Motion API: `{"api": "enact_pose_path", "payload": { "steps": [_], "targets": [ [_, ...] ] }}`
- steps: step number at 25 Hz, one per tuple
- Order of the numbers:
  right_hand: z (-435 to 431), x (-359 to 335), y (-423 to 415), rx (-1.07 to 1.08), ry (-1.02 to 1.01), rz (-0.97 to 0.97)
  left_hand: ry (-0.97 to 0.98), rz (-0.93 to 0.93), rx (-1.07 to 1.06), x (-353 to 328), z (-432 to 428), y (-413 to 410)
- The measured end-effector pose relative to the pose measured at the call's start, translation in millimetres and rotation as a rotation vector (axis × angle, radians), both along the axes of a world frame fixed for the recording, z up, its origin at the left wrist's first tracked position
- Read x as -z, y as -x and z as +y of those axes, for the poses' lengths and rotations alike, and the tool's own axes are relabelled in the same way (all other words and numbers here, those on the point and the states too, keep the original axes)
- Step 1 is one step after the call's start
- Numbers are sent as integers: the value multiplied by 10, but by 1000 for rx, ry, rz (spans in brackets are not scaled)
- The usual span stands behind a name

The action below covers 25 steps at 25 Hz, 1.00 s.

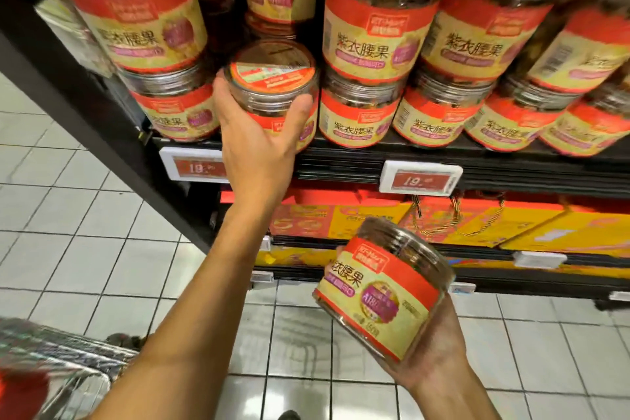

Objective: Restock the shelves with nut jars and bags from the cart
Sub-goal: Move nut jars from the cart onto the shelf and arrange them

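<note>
My left hand (259, 140) grips a clear nut jar (272, 78) with a red and cream label, at the front edge of the black shelf (341, 160), in a gap between stacked jars. The jar tilts toward me, its lid showing. My right hand (433, 351) holds a second, identical nut jar (381, 290) from below, low at the right above the floor, tilted with its lid away from me. Rows of the same jars (371, 31) stand two high along the shelf.
A metal cart (51, 361) shows at the bottom left corner. Two price tags (421, 177) hang on the shelf edge. Yellow and red gift boxes (477, 225) fill the shelf below. White floor tiles lie to the left and underneath.
</note>
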State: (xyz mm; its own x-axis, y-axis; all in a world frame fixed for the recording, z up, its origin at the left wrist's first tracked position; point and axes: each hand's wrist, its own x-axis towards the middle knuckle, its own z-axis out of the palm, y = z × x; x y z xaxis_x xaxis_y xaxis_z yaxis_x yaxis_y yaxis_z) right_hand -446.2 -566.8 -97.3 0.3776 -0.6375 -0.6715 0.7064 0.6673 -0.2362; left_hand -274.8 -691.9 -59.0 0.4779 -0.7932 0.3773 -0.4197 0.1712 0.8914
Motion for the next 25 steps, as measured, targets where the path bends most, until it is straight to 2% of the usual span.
{"api": "enact_pose_path", "payload": {
  "steps": [3,7,9,16,18,19,20,22,23,25],
  "targets": [
    [-14,10,54,-43,26,-20,-7,-138,9,132,329,-47],
    [-57,-111,43,-4,53,-43,53,-687,11,369,816,-29],
    [-145,-201,3,43,57,-30,66,-874,47,393,764,-32],
    [-374,-332,-36,66,6,21,-45,-846,147,278,559,-28],
    [-413,-391,-54,4,74,57,9,-732,129,199,600,-27],
    [-427,-425,-66,-4,84,79,14,-544,99,137,637,-23],
    [-438,-455,-77,0,84,92,-37,-268,84,39,680,-5],
    [-473,-479,-104,2,97,121,-281,290,191,-196,744,77],
    [-492,-495,-126,-6,108,142,-411,426,279,-288,757,101],
    [-534,-536,-168,-34,141,169,-534,519,510,-399,787,151]
  ]
}}
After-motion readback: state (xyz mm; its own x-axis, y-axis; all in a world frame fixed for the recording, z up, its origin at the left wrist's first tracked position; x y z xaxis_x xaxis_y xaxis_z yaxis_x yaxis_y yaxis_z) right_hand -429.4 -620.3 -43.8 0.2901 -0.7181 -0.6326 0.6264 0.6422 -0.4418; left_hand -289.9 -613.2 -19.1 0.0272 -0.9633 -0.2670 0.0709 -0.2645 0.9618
